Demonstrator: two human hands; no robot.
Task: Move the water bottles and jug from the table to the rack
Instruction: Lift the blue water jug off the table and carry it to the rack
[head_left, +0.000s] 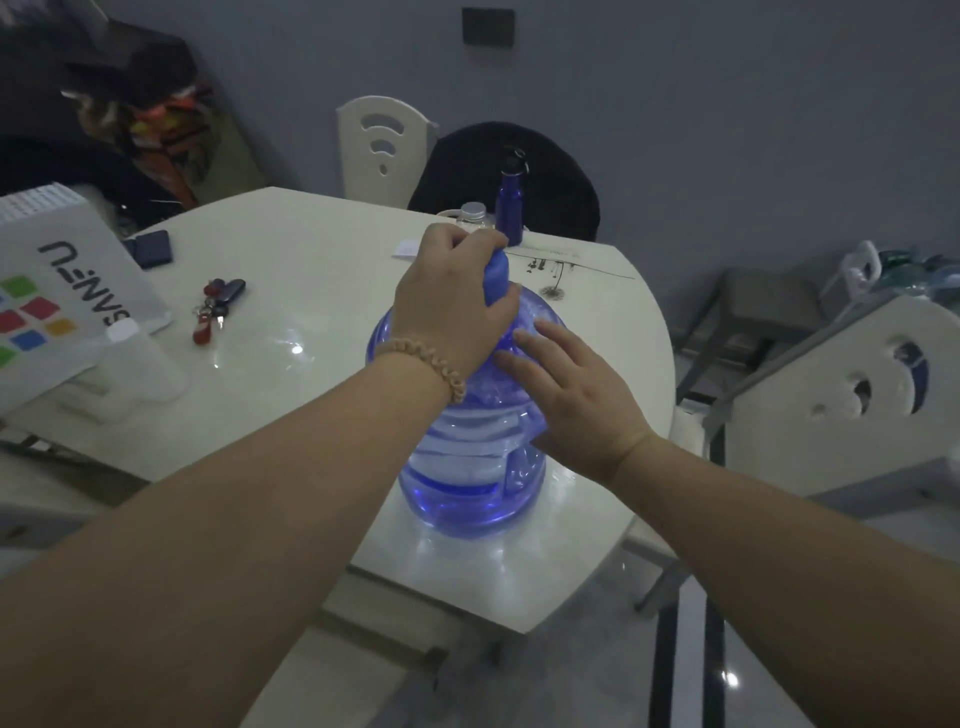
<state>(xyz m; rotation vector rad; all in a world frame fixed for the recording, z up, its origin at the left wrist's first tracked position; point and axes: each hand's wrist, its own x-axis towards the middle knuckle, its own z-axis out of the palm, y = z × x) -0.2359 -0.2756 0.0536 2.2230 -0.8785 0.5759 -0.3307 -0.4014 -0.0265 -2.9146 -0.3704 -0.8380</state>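
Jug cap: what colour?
Solid blue cap on the translucent blue jug; clearest in the head view, gripped by the left hand.

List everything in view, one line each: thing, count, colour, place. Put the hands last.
jug: 1, translucent blue with blue cap, upright near the table's near edge
metal bottle: 1, dark blue with black cap, far table edge
clear bottle: 1, silver cap, beside the metal bottle, only its top shows
keys: 1 bunch, red and dark, table left
dark flat item: 1, table far left
box: 1, white with coloured squares, left edge
table: 1, white
chairs: 2, white, one beyond the table, one at right
left hand: grips the jug's cap
right hand: open, rests on the jug's shoulder
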